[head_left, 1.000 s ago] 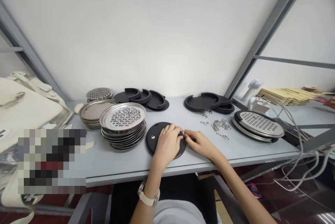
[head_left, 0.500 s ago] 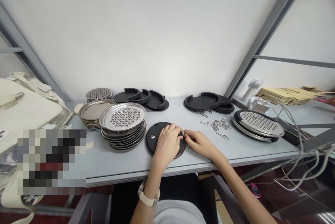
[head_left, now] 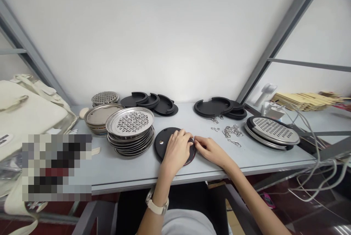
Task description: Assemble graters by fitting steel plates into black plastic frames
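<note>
A black round plate with a small hole lies flat near the table's front edge. Across its top rests my left hand, fingers bent over the plate toward its right rim and holding it. At that same rim my right hand is closed in a pinch; whatever is between its fingertips is too small and covered to name. Right of my hands, several metal snap clips lie loose in a pile. Close on the left stands a stack of round metal grater discs, the top one with raised teeth.
Behind are black round holders with raised rims, more at back left. A second metal disc stack stands left. Slotted discs in black holders lie right, near white cables. A cream bag hangs at far left.
The view has shifted slightly. Both hands stay at the black plate's right rim, with barely any movement of the fingers.
</note>
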`<state>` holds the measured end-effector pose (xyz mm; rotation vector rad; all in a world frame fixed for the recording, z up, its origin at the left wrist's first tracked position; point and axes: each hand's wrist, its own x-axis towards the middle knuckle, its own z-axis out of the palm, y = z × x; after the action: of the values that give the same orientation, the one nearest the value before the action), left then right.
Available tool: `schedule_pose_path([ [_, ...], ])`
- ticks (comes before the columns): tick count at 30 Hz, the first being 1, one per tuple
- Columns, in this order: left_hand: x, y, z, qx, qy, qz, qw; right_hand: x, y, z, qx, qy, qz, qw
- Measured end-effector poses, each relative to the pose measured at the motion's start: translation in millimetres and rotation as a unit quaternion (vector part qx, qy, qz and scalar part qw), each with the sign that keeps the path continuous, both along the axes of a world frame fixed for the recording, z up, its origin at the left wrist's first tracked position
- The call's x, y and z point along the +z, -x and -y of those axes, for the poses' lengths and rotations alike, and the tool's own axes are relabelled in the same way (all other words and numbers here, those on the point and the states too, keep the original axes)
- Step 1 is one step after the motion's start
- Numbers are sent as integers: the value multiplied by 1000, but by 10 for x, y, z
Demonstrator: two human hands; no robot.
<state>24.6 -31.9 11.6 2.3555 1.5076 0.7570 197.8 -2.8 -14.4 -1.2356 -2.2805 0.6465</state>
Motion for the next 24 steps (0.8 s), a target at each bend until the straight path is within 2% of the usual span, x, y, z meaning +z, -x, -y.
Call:
schedule_pose_path([
  [13,-18,0,-17,-2,-1,-12,1000,-33,6,-1,-25,14,-16,999],
  [24,-14,-2,-10,-3,-1,-12,1000,-3,5,3,-4,12,2,1000],
])
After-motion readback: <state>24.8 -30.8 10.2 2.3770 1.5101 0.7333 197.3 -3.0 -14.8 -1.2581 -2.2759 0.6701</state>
